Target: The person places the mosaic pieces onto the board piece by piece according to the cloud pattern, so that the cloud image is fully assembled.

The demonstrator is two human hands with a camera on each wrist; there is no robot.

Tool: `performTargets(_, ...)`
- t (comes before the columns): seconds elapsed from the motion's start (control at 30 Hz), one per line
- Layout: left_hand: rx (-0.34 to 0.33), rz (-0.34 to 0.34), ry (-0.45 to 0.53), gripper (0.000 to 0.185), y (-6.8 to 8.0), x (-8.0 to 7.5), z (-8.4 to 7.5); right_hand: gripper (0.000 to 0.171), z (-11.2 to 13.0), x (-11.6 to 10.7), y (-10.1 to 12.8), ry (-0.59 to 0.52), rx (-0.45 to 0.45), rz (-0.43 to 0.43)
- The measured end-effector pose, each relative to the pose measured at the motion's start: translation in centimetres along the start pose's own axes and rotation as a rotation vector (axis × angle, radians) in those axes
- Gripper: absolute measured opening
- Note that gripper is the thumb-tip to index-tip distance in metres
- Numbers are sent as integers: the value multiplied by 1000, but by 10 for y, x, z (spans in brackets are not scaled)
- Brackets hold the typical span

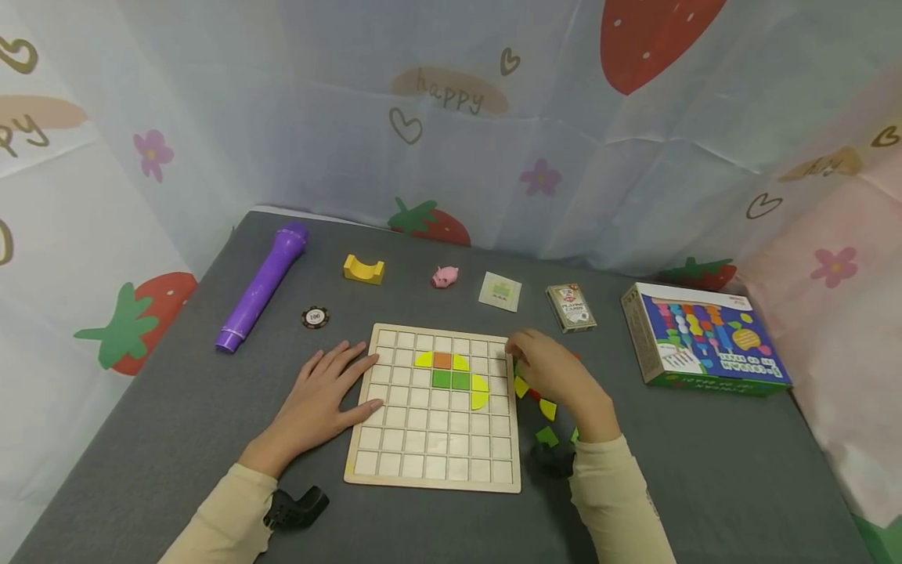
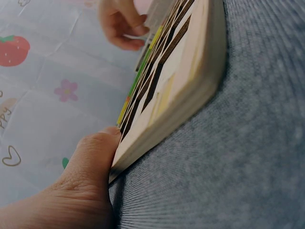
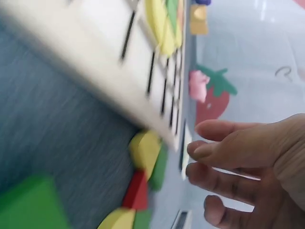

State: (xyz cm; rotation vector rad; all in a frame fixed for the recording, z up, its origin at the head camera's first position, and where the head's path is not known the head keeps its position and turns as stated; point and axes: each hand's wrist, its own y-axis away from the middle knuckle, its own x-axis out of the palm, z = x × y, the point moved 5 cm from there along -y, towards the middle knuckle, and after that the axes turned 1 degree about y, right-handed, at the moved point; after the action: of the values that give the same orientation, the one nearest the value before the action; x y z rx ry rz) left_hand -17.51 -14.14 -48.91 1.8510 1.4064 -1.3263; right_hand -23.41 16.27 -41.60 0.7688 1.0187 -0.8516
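Observation:
A wooden grid board [image 1: 416,442] lies flat on the dark table. Set in its upper squares are an orange square [image 1: 441,360] with yellow quarter-round pieces [image 1: 423,359] either side, green squares [image 1: 451,380] below, and more yellow [image 1: 480,392] to their right. My left hand [image 1: 317,403] rests at the board's left edge, fingers spread, its thumb [image 2: 93,152] against the rim. At the upper right corner hovers my right hand [image 1: 553,368], fingers loosely bent, with nothing showing between them in the right wrist view. Loose yellow [image 1: 548,409], red [image 3: 137,191] and green pieces [image 1: 546,436] lie below it, partly hidden.
Behind the board stand a purple microphone [image 1: 264,286], a poker chip [image 1: 315,317], a yellow block [image 1: 363,271], a pink pig [image 1: 445,276], a small square packet [image 1: 500,291] and a playing-card box [image 1: 571,307]. A colourful game box [image 1: 708,337] sits at right. Printed cloth hangs behind.

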Motion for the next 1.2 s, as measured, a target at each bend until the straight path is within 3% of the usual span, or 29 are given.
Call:
performTargets(0.47, 2, 0, -1, 71, 0, 0, 0, 30, -28, 12, 7, -12, 116, 62)
performTargets(0.87, 5, -4, 10, 70, 1, -2, -2, 34, -30, 12, 7, -3, 115, 56)
performTargets(1.07, 1, -5, 6, 71, 1, -2, 0, 32, -15, 3, 2, -34, 107, 27)
performTargets(1.2, 8, -9, 10, 70, 0, -2, -1, 28, 11, 2, -4, -68, 33, 22)
